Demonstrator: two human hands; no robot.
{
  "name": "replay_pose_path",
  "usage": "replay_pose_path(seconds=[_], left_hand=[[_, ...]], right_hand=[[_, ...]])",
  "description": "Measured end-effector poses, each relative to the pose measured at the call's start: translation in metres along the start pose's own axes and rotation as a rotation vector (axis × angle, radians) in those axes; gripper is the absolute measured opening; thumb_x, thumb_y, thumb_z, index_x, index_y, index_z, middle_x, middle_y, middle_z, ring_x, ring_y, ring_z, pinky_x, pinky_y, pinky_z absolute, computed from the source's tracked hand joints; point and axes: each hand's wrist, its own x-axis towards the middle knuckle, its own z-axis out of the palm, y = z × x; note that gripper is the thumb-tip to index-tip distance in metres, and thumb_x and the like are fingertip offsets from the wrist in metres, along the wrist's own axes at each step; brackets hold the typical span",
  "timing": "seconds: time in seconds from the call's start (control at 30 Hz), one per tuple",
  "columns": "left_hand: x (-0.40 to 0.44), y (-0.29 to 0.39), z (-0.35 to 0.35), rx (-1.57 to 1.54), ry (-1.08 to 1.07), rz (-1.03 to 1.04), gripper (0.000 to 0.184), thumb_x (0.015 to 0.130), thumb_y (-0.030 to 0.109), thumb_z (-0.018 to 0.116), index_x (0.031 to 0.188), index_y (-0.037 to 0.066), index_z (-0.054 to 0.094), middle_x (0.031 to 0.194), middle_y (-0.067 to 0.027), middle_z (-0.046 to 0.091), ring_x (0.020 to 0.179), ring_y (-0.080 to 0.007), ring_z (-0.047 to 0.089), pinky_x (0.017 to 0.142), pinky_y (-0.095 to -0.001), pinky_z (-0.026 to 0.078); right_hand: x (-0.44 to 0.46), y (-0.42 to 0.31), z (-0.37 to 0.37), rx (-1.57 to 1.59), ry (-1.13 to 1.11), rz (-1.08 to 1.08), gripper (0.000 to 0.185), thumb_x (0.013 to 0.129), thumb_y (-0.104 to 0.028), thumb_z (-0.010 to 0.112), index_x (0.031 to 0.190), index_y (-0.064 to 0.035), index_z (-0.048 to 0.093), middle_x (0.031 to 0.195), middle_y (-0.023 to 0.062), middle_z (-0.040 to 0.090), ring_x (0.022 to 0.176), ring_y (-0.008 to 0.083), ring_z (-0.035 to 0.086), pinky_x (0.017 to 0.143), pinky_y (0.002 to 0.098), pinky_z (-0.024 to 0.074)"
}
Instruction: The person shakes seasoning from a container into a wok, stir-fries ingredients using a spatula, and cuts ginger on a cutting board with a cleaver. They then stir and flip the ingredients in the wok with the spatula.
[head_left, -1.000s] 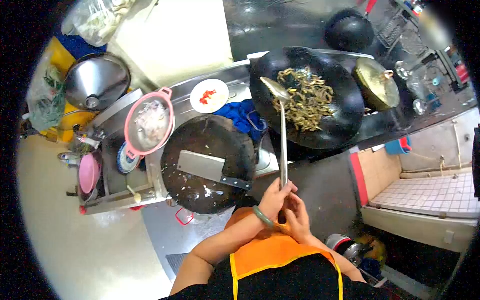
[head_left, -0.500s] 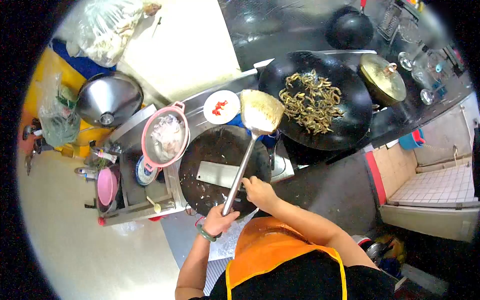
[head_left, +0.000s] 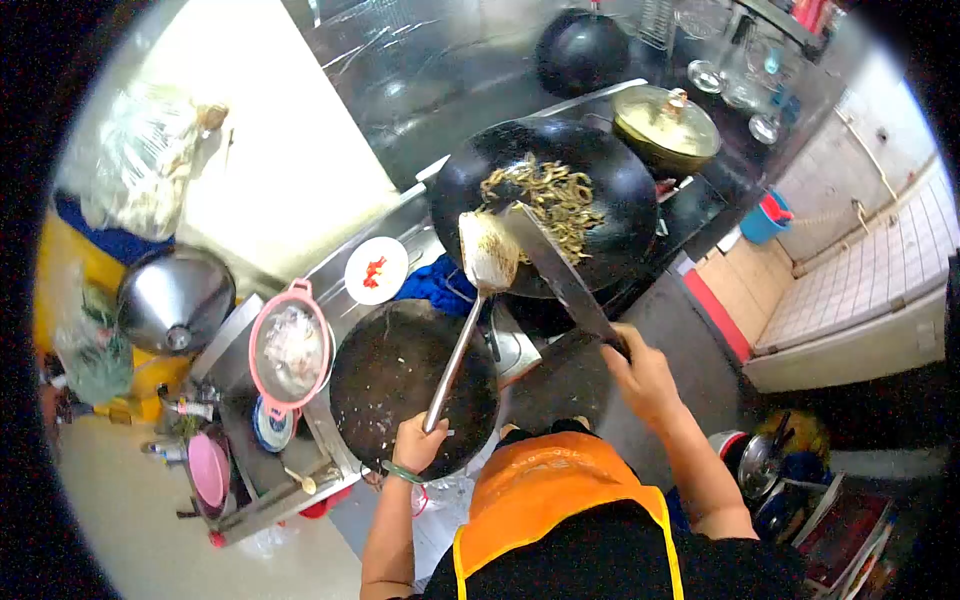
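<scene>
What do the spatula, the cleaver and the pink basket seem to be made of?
The spatula is probably steel: shiny grey handle, stained blade. The cleaver looks like steel, its grey blade dully reflective. The pink basket is probably plastic: smooth, evenly coloured rim.

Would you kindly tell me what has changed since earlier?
The right hand let go of the long-handled metal spatula, took the rectangular steel cleaver from the round dark chopping board and raised it forward and right towards the large black wok. The left hand now holds the spatula alone. The round white plate and pink plastic colander stayed put.
</scene>
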Motion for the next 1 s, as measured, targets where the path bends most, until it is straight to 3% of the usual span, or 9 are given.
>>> replay_pose_path(seconds=[0.17,0.33,0.5,0.77,0.83,0.9,0.93,0.97,1.0], left_hand=[[0.008,0.012,0.005,0.069,-0.014,0.078,0.019,0.087,0.018,0.066,0.084,0.000,0.064,0.059,-0.0074,0.058,0.055,-0.0113,0.052,0.055,-0.0328,0.045],[0.008,0.009,0.015,0.218,0.038,0.134,0.024,0.086,0.021,0.066,0.081,-0.001,0.060,0.060,-0.0189,0.053,0.052,-0.0260,0.058,0.054,-0.0373,0.045],[0.017,0.012,0.024,0.076,0.061,0.039,0.022,0.089,0.022,0.064,0.082,0.001,0.062,0.058,-0.0119,0.059,0.053,-0.0234,0.061,0.054,-0.0369,0.048],[0.027,0.023,0.023,0.024,0.192,0.136,0.027,0.089,0.024,0.064,0.076,0.000,0.059,0.055,-0.0124,0.055,0.047,-0.0198,0.053,0.050,-0.0362,0.044],[0.031,0.039,0.018,-0.024,0.176,0.077,0.029,0.089,0.023,0.065,0.073,0.001,0.057,0.054,-0.0129,0.052,0.048,-0.0198,0.052,0.051,-0.0377,0.044],[0.046,0.020,0.014,0.109,0.271,0.177,0.028,0.087,0.026,0.066,0.073,0.003,0.059,0.056,-0.0152,0.056,0.050,-0.0288,0.058,0.052,-0.0405,0.045],[0.051,0.014,0.007,0.341,0.394,0.184,0.030,0.085,0.029,0.069,0.074,0.004,0.059,0.056,-0.0115,0.057,0.048,-0.0240,0.057,0.049,-0.0392,0.043],[0.057,0.007,-0.008,0.603,0.464,0.269,0.026,0.082,0.030,0.070,0.075,0.007,0.061,0.062,-0.0173,0.062,0.056,-0.0349,0.063,0.050,-0.0447,0.046],[0.056,0.022,-0.027,0.724,0.491,0.245,0.021,0.075,0.026,0.072,0.072,0.009,0.059,0.062,-0.0158,0.063,0.059,-0.0371,0.064,0.056,-0.0476,0.052]], right_hand=[[0.028,-0.018,-0.005,-0.068,-0.020,-0.059,0.030,0.095,-0.032,0.056,0.114,-0.0085,0.053,0.077,0.0241,0.065,0.076,0.0450,0.063,0.065,0.0528,0.0484],[0.040,0.015,-0.001,-0.116,-0.013,0.001,0.032,0.096,-0.034,0.053,0.115,-0.0087,0.054,0.080,0.0247,0.065,0.079,0.0454,0.063,0.069,0.0529,0.0491],[0.045,0.014,-0.016,-0.100,-0.057,0.079,0.035,0.096,-0.035,0.052,0.118,-0.0064,0.052,0.085,0.0266,0.066,0.083,0.0467,0.063,0.073,0.0534,0.0490],[0.066,0.052,-0.001,-0.188,-0.079,0.088,0.034,0.096,-0.034,0.051,0.115,-0.0059,0.054,0.089,0.0292,0.065,0.088,0.0478,0.062,0.077,0.0538,0.0486],[0.069,0.025,-0.019,-0.017,0.048,0.088,0.036,0.096,-0.035,0.053,0.114,-0.0039,0.054,0.091,0.0289,0.064,0.092,0.0460,0.062,0.076,0.0502,0.0484],[0.073,0.002,-0.034,0.067,0.063,0.087,0.035,0.095,-0.036,0.056,0.113,-0.0059,0.056,0.088,0.0261,0.065,0.086,0.0444,0.064,0.072,0.0463,0.0491],[0.074,-0.006,-0.042,0.060,0.062,0.068,0.034,0.095,-0.036,0.057,0.112,-0.0069,0.056,0.086,0.0247,0.065,0.083,0.0431,0.064,0.070,0.0448,0.0490],[0.074,-0.009,-0.050,0.050,0.055,0.053,0.033,0.095,-0.036,0.057,0.112,-0.0079,0.057,0.084,0.0232,0.065,0.080,0.0418,0.064,0.069,0.0433,0.0490],[0.077,0.005,-0.054,0.004,0.095,-0.029,0.034,0.095,-0.038,0.058,0.111,-0.0088,0.058,0.082,0.0221,0.065,0.076,0.0403,0.065,0.067,0.0429,0.0488]])
